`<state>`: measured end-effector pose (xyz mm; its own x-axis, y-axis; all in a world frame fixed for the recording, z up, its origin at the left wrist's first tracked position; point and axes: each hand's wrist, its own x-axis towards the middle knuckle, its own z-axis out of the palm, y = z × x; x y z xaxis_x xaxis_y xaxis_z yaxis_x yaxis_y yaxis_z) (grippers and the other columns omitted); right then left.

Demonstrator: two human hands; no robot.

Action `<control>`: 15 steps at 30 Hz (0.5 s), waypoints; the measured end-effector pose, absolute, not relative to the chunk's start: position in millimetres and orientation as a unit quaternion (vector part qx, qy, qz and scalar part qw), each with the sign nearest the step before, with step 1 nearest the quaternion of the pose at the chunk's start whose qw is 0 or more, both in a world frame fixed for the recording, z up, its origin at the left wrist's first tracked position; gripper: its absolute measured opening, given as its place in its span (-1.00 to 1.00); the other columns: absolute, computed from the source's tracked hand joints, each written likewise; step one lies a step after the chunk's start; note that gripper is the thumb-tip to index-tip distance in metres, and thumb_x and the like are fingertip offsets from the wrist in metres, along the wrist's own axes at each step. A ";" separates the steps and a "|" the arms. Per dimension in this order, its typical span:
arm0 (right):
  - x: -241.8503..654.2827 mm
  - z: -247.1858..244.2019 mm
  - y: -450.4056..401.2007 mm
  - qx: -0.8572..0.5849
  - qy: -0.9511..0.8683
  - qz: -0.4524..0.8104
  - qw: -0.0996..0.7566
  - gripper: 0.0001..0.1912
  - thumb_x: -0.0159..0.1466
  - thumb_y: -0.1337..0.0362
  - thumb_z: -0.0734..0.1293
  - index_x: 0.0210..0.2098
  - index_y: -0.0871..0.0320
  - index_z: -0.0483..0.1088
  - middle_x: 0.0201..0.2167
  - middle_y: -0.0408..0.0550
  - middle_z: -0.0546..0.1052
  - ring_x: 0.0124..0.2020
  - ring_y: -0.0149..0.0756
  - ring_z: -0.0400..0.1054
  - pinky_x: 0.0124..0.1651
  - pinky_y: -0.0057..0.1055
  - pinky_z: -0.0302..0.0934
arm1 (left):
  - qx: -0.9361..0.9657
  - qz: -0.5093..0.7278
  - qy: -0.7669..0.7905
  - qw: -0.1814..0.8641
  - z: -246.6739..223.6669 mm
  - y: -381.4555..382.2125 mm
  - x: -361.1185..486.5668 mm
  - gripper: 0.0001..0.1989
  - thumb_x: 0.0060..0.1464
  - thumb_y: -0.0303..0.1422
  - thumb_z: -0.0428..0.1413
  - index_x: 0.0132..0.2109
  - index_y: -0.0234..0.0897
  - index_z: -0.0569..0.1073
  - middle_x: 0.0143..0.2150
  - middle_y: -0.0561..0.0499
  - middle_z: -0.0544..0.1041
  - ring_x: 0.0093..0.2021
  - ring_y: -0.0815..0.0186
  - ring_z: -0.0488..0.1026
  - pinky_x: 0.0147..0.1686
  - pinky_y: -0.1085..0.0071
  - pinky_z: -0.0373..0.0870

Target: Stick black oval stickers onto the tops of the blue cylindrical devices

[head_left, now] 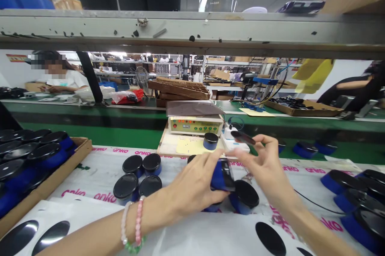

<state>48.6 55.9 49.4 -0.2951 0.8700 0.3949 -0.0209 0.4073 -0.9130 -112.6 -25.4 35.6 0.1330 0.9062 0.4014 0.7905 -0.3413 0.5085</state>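
Note:
My left hand (192,179), with bracelets at the wrist, is wrapped round a blue cylindrical part with a black end (221,175), which it holds tilted on its side. Just to the right and higher, my right hand (266,163) pinches a thin dark round disc (243,137) between thumb and fingers. Below the hands, another blue part with a glossy black top (245,196) stands on the bench. White sheets (186,236) lie nearest me, one bearing a black round disc (270,238). The fingertips of my left hand partly hide behind the part.
Several blue parts (126,185) stand left of centre, more fill a cardboard tray (87,147) at far left, and others (365,224) stand at right. A control box (195,124) sits behind my hands. Overhead runs a shelf (168,27). Two people are across the bench.

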 end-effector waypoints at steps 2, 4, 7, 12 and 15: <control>61.9 53.8 65.8 -0.333 -0.689 0.383 0.517 -0.58 0.15 -0.09 0.32 -0.21 -0.01 0.12 0.00 -0.02 0.32 -0.12 -0.17 0.39 -0.13 -0.23 0.35 | 0.733 0.301 0.603 0.086 34.5 -24.3 -133.5 -0.23 -0.07 -0.34 0.21 0.24 -0.08 0.04 0.10 -0.06 0.28 -0.01 0.18 0.40 -0.03 0.33 0.36; 78.0 53.6 74.2 -0.383 -0.717 0.264 0.519 -0.66 0.17 -0.10 0.29 -0.28 0.01 0.24 -0.04 -0.03 0.34 -0.05 -0.11 0.31 -0.06 -0.19 0.27 | 0.705 0.269 0.651 0.083 31.3 -23.1 -161.3 -0.37 -0.08 -0.35 0.18 0.16 -0.17 0.17 0.03 -0.06 0.33 -0.04 0.18 0.40 -0.04 0.34 0.35; 97.6 42.1 78.9 -0.435 -0.756 0.179 0.456 -0.66 0.20 -0.10 0.24 -0.30 0.02 0.33 -0.35 -0.08 0.38 -0.30 -0.19 0.31 -0.24 -0.24 0.26 | 0.679 0.222 0.695 0.080 21.7 -22.8 -200.9 -0.50 -0.16 -0.34 0.19 -0.01 -0.30 0.30 -0.10 -0.13 0.41 -0.03 0.03 0.37 -0.07 0.19 0.35; 93.2 12.3 71.1 -0.366 -0.849 0.243 0.292 -0.42 0.27 0.10 0.19 0.23 0.00 -0.04 -0.32 -0.09 0.45 -0.33 -0.21 0.38 -0.25 -0.27 0.30 | 0.695 0.142 0.699 0.093 11.2 -17.3 -211.0 -0.32 -0.33 -0.39 0.29 0.04 -0.36 0.34 0.00 -0.27 0.40 0.12 -0.21 0.22 0.13 -0.13 0.05; 68.1 1.3 73.8 -0.333 -0.890 0.220 0.221 -0.24 0.21 0.23 0.21 0.31 -0.04 -0.25 0.06 0.06 0.36 -0.02 -0.10 0.34 -0.01 -0.14 0.23 | 0.745 0.138 0.643 0.112 10.4 -3.6 -190.3 -0.16 -0.23 -0.38 0.28 0.24 -0.22 0.17 0.25 -0.21 0.19 0.28 -0.11 0.03 0.22 0.01 -0.04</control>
